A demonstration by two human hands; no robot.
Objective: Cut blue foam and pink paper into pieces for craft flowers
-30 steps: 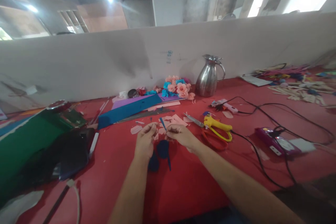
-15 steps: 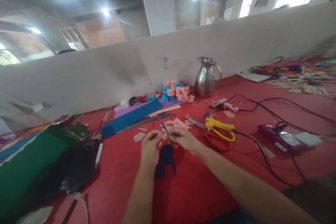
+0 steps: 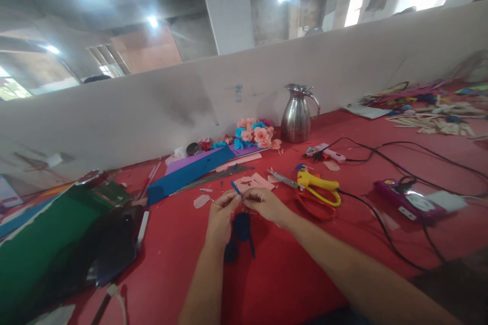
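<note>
A narrow blue paper strip (image 3: 236, 187) sticks up from between my hands, its lower end hidden by the fingers. My right hand (image 3: 269, 205) is closed, pinching the strip between thumb and forefinger. Beside it my left hand (image 3: 220, 218) is closed too, its fingertips meeting the strip's lower part. A thin pale line shows by its forefinger, too fine to name. Below the hands lie dark blue paper pieces (image 3: 241, 227) on the red table (image 3: 274, 274). Just beyond the fingers are pink paper scraps (image 3: 257, 181).
Scissors with red handles (image 3: 314, 206) lie right, under a yellow glue gun (image 3: 318, 183) with a trailing cord. Behind stand a steel jug (image 3: 296, 117) and paper flowers (image 3: 261, 134). A blue sheet (image 3: 190, 175) lies left. A purple power box (image 3: 409, 200) sits far right.
My left hand has moved in, bringing its fingertips against those of my right hand at the strip. The strip now leans a little more to the left.
</note>
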